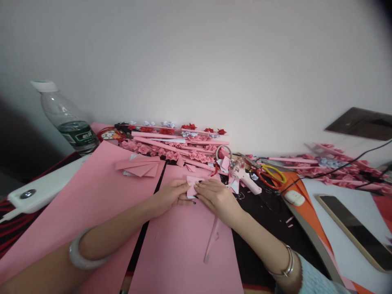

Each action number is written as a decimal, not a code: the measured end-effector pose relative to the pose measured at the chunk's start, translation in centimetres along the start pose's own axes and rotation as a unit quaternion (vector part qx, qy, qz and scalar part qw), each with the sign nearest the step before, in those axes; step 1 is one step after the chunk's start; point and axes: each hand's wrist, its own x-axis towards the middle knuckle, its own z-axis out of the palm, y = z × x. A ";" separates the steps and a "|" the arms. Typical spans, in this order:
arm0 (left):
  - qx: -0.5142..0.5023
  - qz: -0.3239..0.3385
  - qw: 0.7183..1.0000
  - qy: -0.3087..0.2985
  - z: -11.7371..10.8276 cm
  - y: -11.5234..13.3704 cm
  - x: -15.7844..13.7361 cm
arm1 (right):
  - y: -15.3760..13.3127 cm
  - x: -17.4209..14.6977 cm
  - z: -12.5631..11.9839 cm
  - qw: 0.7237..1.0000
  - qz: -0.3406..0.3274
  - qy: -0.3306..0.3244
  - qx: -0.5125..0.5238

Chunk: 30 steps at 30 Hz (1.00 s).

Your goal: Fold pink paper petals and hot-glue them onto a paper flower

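A small folded piece of pink paper (191, 188) with a white underside is held between my two hands. My left hand (171, 196) pinches its left edge, thumb on top and fingers beneath. My right hand (219, 198) presses on its right side with the fingers together. Both hands are over a large pink sheet (190, 253). A thin pink paper strip (211, 241) lies on that sheet below my right hand. Left of the hands, a fanned stack of folded pink papers (142, 166) rests on another large pink sheet (101, 196).
Pink, red and white paper flowers (171, 153) are piled along the wall. A water bottle (69, 118) and a white device (39, 192) stand left. Rightward are a pinkish-white glue gun (246, 177), yellow-and-orange-handled scissors (275, 174), a white earbud case (294, 198) and a phone (355, 228).
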 end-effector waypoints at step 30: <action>0.144 0.051 0.986 -0.069 0.0 0.1 -0.5 | 0.1 -1.3 -0.6 0.991 0.058 -0.032 0.116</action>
